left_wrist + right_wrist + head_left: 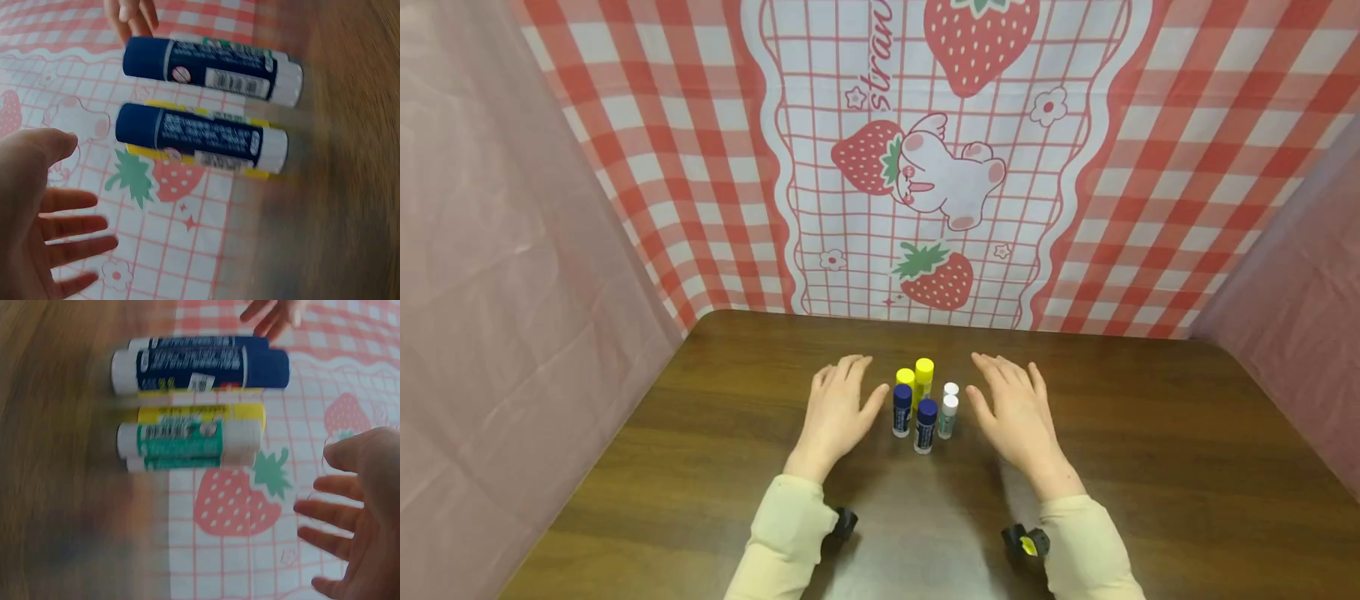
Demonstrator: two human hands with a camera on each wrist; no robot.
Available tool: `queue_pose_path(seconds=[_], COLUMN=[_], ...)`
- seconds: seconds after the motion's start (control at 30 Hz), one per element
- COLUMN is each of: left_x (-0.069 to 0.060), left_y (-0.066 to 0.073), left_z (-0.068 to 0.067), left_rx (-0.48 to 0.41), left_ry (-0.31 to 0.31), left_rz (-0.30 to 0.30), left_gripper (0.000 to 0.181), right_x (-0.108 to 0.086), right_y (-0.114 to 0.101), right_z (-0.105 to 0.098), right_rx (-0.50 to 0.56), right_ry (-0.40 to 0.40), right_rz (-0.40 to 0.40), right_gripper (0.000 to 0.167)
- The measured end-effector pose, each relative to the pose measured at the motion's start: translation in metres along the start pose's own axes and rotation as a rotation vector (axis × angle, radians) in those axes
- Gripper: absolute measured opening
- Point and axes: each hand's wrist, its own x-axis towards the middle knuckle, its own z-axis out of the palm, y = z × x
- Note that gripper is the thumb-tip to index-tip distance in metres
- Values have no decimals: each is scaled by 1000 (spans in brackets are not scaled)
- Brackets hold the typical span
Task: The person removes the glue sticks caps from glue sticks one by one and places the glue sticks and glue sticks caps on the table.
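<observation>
Several glue sticks stand upright in a close group on the table. Two have dark blue caps: a front blue glue stick (926, 427) and a left blue glue stick (902, 411). Behind them are two yellow glue sticks (923, 377), partly hidden. At the group's right are two green glue sticks with white caps (948, 417), one mostly behind the other. My left hand (838, 410) hovers left of the group, fingers spread, touching nothing. On the other side my right hand (1017, 412) is likewise spread, apart from the white-capped sticks.
A brown wooden table (700, 500) lies under everything. At its back edge hangs a red and white checked cloth (700, 167) with strawberry prints. Pink cloth (535, 292) hangs at both sides. Dark wrist cameras (1024, 542) sit at both sleeves.
</observation>
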Motion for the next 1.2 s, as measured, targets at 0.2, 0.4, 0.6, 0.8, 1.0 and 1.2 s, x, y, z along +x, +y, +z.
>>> queue_pose_path(seconds=[0.2, 0.4, 0.6, 0.8, 1.0, 1.2], left_x=[-2, -8, -11, -14, -17, -18], left_y=[10, 15, 19, 24, 28, 30], left_z=[-3, -1, 5, 15, 22, 26], left_rx=[-79, -69, -50, 12, 46, 52], left_ry=[64, 22, -41, -25, 12, 50], left_rz=[97, 187, 234, 261, 262, 237], left_gripper=[20, 18, 24, 30, 32, 38], right_x=[2, 3, 5, 6, 5, 4], right_y=[-18, -29, -33, -31, -30, -32], right_z=[3, 9, 13, 17, 19, 15], right_rx=[25, -17, -51, -58, -63, -1], right_ry=[62, 4, -39, -55, -47, -33], right_rz=[-172, -257, -280, -282, -294, -271], right_gripper=[30, 31, 33, 32, 30, 29])
